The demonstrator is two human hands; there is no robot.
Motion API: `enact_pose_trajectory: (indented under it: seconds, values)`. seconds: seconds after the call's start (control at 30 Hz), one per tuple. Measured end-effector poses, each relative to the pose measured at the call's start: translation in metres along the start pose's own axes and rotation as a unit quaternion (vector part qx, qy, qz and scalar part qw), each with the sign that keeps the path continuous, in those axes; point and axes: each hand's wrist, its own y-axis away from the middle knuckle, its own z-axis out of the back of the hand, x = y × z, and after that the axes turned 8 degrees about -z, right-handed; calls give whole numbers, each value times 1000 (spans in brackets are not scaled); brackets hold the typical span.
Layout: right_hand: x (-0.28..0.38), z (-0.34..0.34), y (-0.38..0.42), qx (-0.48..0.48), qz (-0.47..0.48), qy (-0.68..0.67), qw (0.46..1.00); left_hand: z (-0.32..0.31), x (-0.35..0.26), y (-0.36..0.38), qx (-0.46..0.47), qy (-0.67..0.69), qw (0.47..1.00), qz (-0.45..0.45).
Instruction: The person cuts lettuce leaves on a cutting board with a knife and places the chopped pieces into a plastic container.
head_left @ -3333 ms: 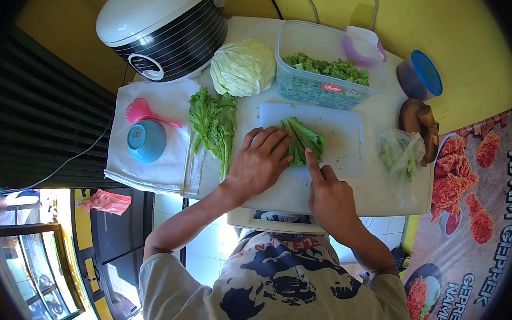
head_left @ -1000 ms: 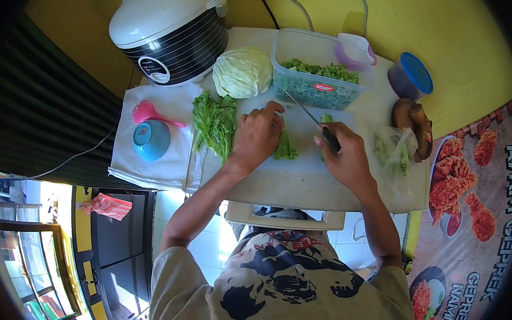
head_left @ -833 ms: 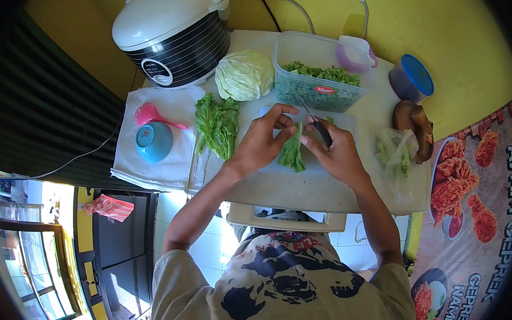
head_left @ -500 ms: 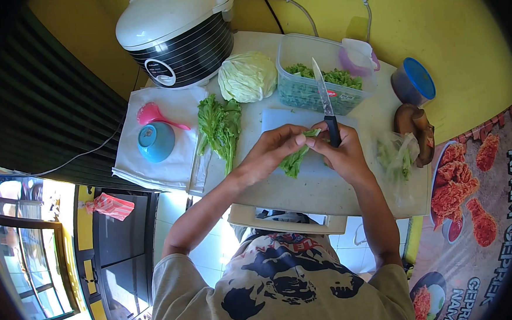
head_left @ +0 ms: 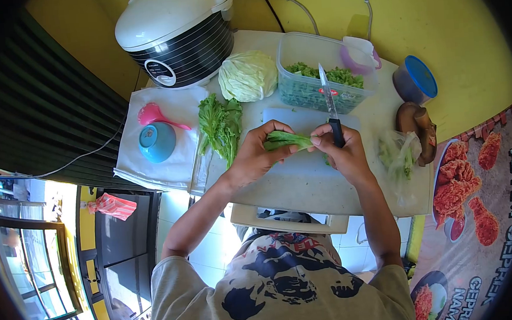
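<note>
Between my hands, above a pale cutting board (head_left: 281, 115), is a bunch of lettuce leaves (head_left: 287, 139). My left hand (head_left: 260, 154) is closed around its leafy part. With thumb and fingertips, my right hand (head_left: 343, 149) pinches the stem end. That same hand also grips a knife (head_left: 328, 100) by its black handle, the blade pointing up and away from me. Behind the board stands a clear plastic tub (head_left: 305, 95) with cut green leaves in it. More lettuce (head_left: 221, 127) lies to the left, in front of a whole cabbage (head_left: 248, 76).
A rice cooker (head_left: 182, 50) stands at the back left. Nearer are a pink ladle (head_left: 153, 114) and an upturned blue bowl (head_left: 156, 142) on white sheeting. To the right are a blue-lidded container (head_left: 415, 80), a brown object (head_left: 416, 129) and a plastic bag of trimmings (head_left: 397, 154).
My left hand has shifted left and turned, and the lettuce now lies sideways between both hands. The knife, still in my right hand, has tilted more upright and moved slightly right.
</note>
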Motion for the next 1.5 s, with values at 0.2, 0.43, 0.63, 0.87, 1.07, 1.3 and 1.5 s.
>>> enact_pose_trajectory:
  seconds: [0.2, 0.43, 0.63, 0.87, 1.07, 1.3, 1.5]
  values:
    - [-4, -1, -6, 5, 44, 26, 999, 8, 9, 1, -49, -366, 881, -295]
    - [-6, -3, -3, -18, 37, 86, 995, 22, 7, 10, 72, -473, 800, -361]
    - [-7, -5, -1, 16, 96, 68, 993, 13, -3, 11, 62, -282, 915, -283]
    - [-4, -7, 3, 46, 120, 18, 992, 5, 4, 6, 106, -60, 992, -13]
    - [-5, -12, -1, -48, 165, 158, 972, 0, -4, 0, 33, -212, 976, -22]
    - [-22, -20, -19, -117, 241, 264, 927, 4, 30, -22, -47, -523, 829, -194]
    - [-19, -18, 25, -98, 218, 310, 920, 0, 30, -25, -94, -601, 761, -226]
